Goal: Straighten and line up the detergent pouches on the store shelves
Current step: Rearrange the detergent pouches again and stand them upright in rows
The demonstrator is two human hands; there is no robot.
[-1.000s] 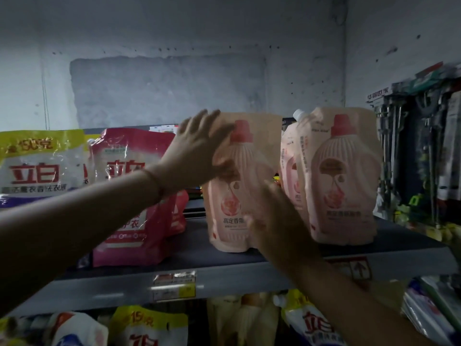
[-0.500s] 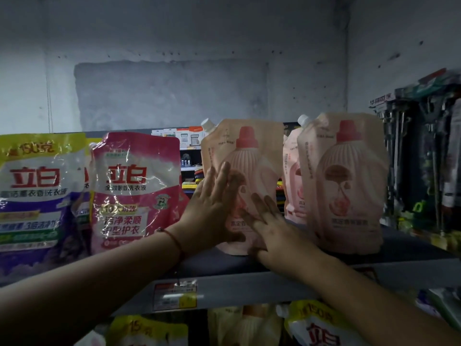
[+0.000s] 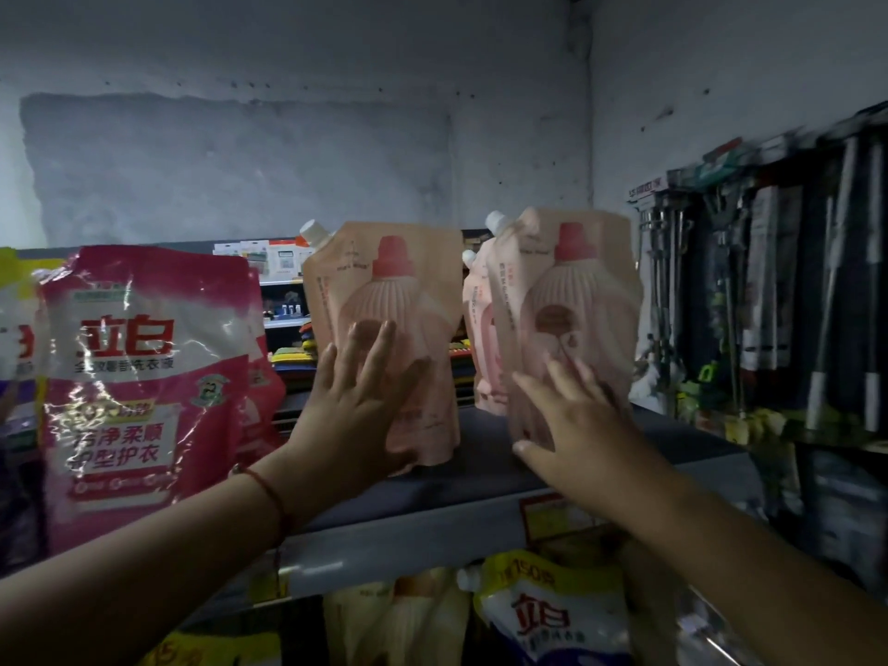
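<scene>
Your left hand (image 3: 355, 411) hides the lower print on the left peach pouch (image 3: 384, 329). The hanging tools (image 3: 788, 305) (right edge) are blurred, and the frame's left edge cuts off the yellow pouch (image 3: 14, 329).

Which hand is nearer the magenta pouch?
Left. The left hand rests flat on the middle peach pouch beside the magenta pouch; the right hand is farther right.

red pouch (image 3: 144, 377) and lower yellow-topped pouch (image 3: 548, 612) read "立白".
</scene>
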